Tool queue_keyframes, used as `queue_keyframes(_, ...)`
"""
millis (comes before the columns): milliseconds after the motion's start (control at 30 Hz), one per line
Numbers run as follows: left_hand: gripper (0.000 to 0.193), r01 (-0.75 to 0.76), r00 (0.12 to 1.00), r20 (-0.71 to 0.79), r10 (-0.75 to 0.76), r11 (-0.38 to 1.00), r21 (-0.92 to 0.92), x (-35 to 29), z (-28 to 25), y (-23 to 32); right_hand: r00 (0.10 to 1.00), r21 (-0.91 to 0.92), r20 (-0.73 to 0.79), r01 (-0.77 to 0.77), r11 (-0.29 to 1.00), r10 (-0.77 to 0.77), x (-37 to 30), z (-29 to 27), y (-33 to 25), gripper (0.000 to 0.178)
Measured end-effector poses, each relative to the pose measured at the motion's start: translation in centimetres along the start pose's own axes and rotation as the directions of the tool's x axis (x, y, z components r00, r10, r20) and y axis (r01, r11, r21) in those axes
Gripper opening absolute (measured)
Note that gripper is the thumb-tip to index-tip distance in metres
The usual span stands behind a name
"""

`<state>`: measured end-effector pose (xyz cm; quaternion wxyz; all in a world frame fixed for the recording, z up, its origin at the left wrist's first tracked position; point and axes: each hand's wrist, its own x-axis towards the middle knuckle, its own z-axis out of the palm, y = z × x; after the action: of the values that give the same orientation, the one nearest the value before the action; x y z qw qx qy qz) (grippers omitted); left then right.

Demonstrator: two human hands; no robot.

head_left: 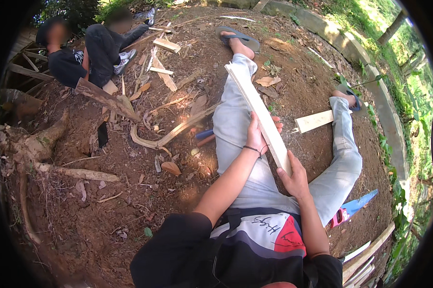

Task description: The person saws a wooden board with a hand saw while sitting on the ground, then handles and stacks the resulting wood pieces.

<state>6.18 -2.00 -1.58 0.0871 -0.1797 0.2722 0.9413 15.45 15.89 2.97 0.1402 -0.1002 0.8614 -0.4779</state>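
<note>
A long, pale wooden plank (259,110) lies slantwise over my lap, its far end beyond my left knee. My left hand (258,133) grips it around the middle, the thumb on the near side and fingertips showing past the other edge. At the near end, my right hand (295,178) holds the plank with its thumb on top. Between my legs another flat board (316,121) rests, reaching toward my right foot. By my right thigh lies a handsaw (354,209) with a blue blade and pink handle. A blue object (204,134), partly hidden, is beside my left thigh.
Two people sit on the ground at the upper left. Wood offcuts (166,45), dry branches (178,132) and a thick log piece (106,100) litter the soil. Several wood strips (365,261) lie at lower right. A low concrete edge (377,91) curves along the right.
</note>
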Motion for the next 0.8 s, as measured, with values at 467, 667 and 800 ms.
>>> queue_keyframes(467,0.066,0.055,0.998,0.020,-0.054,0.996,-0.073,0.4,-0.2,-0.9,0.999,0.090,-0.032,-0.038,0.995,0.041,0.9,0.8,0.8,0.065)
queue_keyframes(667,0.065,0.040,0.997,-0.067,-0.045,0.997,-0.072,0.7,-0.9,-0.4,0.963,0.361,0.159,-0.261,0.895,0.217,0.1,-0.4,2.8,0.068)
queue_keyframes(800,0.064,0.060,0.990,-0.126,-0.071,0.994,-0.086,0.5,-0.8,-0.5,0.964,0.388,0.197,-0.246,0.888,0.181,0.0,-1.0,1.2,0.077)
